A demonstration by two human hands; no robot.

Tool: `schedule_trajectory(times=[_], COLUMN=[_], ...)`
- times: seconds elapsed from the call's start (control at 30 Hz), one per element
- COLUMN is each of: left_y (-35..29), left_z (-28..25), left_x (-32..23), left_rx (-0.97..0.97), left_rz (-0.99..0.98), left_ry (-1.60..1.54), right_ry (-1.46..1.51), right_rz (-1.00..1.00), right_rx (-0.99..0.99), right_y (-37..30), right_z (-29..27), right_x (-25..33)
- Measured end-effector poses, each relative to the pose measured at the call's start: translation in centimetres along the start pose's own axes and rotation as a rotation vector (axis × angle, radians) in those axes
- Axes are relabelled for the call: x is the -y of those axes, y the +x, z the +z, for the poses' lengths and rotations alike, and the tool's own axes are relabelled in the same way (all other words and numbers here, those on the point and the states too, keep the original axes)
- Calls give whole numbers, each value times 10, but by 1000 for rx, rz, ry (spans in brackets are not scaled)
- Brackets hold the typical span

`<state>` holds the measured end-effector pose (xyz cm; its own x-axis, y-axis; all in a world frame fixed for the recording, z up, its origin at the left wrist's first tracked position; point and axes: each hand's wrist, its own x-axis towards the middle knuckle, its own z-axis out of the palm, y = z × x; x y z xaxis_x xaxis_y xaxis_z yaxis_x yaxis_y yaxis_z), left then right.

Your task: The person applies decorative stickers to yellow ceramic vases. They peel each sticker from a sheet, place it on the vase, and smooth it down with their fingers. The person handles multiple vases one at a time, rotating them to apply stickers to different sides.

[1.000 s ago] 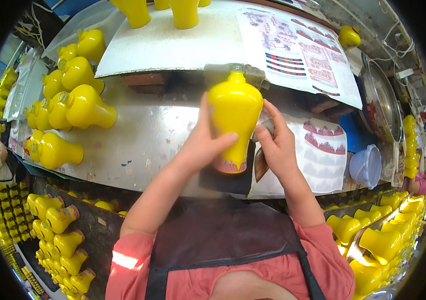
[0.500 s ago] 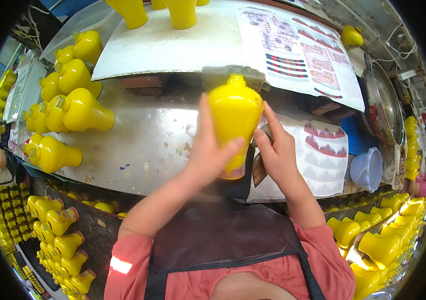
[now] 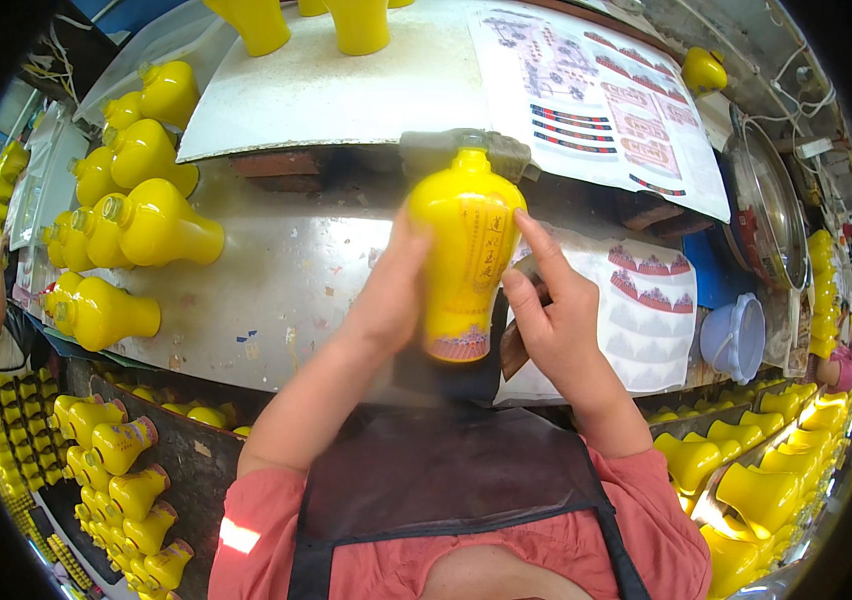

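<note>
A glossy yellow bottle [image 3: 464, 255] lies before me, its capped neck on a folded dark grey cloth [image 3: 416, 152]. Dark lettering runs down its upper face, and a patterned pink and purple band circles its base. My left hand [image 3: 391, 290] is wrapped round the bottle's left side, its fingers partly hidden and blurred. With its forefinger stretched to the bottle's right shoulder, my right hand [image 3: 561, 312] keeps a brown flat blade-like tool [image 3: 514, 350] in its palm. Most of that tool is covered by the fingers.
Several yellow bottles [image 3: 171, 222] lie at the left. A white board [image 3: 346, 105] bears upright yellow bottles and printed sheets [image 3: 636, 110]. Another decal sheet [image 3: 651, 320] lies right, beside a pale blue bucket [image 3: 733, 338]. Racks of bottles [image 3: 746, 490] flank me; people work at both sides.
The bottle has turned about its length, bringing the lettering and more of the base band into view. My left hand has shifted left round its side, the thumb leaving the front.
</note>
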<state>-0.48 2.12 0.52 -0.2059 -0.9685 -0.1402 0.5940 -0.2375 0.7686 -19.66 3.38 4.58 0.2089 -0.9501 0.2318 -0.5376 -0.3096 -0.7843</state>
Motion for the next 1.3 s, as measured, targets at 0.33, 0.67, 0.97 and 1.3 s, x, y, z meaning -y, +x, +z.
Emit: schedule_trajectory(times=[0.33, 0.67, 0.97, 1.3], left_y=[-5, -2, 1, 0], left_z=[11, 7, 4, 11], left_x=[3, 9, 9, 8], left_rx=[-119, -131, -93, -206], left_rz=[215, 175, 159, 226], left_ry=[540, 293, 400, 737], right_ry=[4, -49, -669, -916], right_rz=[0, -20, -20, 94], right_rx=[-40, -155, -379, -213], right_y=[4, 24, 67, 63], right_z=[-2, -13, -75, -80], right_x=[-3, -16, -72, -80])
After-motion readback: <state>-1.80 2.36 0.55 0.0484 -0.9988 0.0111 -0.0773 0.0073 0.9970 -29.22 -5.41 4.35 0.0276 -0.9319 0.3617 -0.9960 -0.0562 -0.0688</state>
